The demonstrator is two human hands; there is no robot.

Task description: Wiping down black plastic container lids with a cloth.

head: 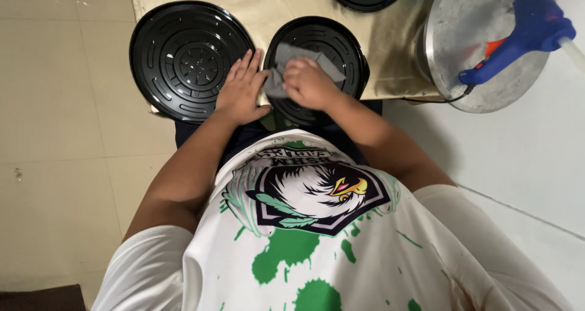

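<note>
Your right hand [309,82] has its grip closed on a crumpled grey cloth [297,65], pressing it onto the black round lid [341,46] lying directly beneath that grip on the table [286,3]. Your left hand [242,90] lies flat with fingers spread, holding nothing, touching the lid's edge just beside the cloth. A second black round lid [186,58] sits just outside your left hand.

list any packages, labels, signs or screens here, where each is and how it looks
No packages, signs or screens.
Shirt print: on the white shirt's chest, below the hands; dark angular badge with a white bird head, yellow beak, green splashes around it.
</note>
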